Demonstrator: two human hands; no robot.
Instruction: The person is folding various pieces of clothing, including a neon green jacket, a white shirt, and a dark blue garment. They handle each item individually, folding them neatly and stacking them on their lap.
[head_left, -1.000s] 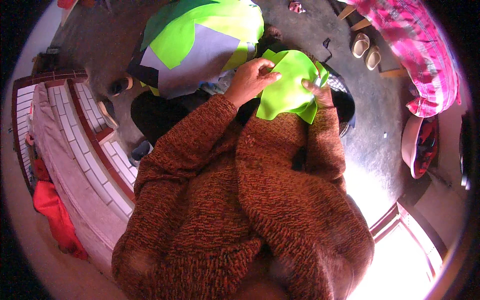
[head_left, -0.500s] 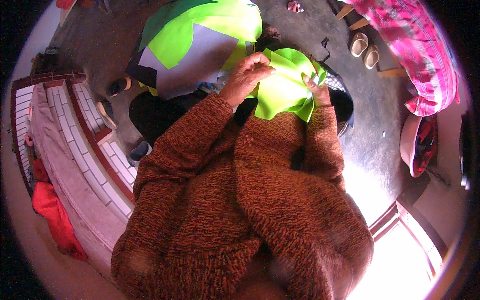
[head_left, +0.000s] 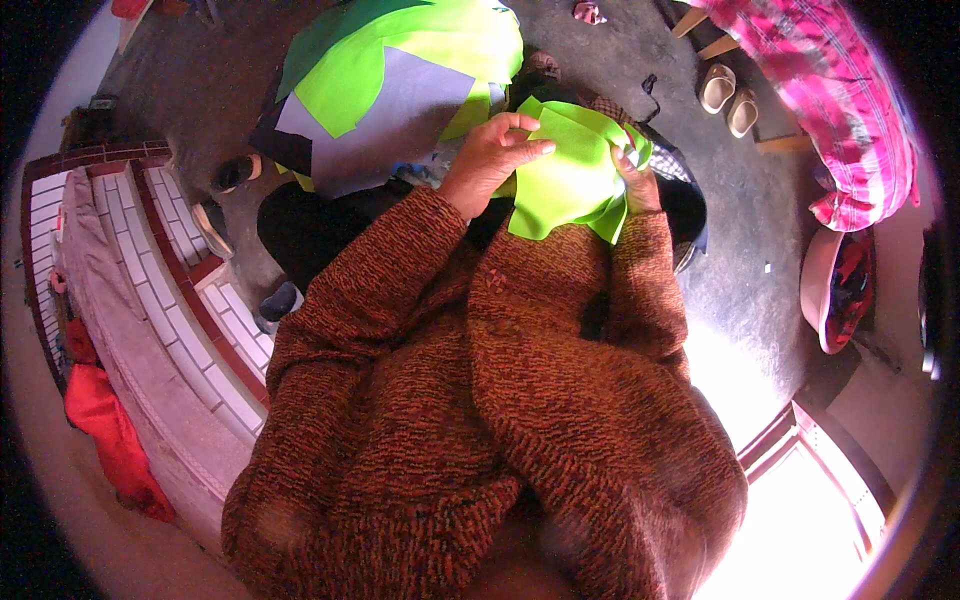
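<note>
At right, a pink basin [head_left: 815,290] held red-and-dark contents [head_left: 851,295]. Before the brown sweater [head_left: 390,430], left hand [head_left: 488,163], loosely curled, and right hand [head_left: 640,186], thumb uppermost, gripped lime fabric [head_left: 570,165], corners pointing bodyward, long axis unclear.

There're 2 hands [head_left: 487,165], 2 beige clogs [head_left: 717,90], 1 pink basin [head_left: 820,285] & lime fabric pcs [head_left: 570,160], qty unclear.

A coarse-knit garment [head_left: 385,430], rust-brown with dark flecks (the long sleeves [head_left: 365,275] match).
</note>
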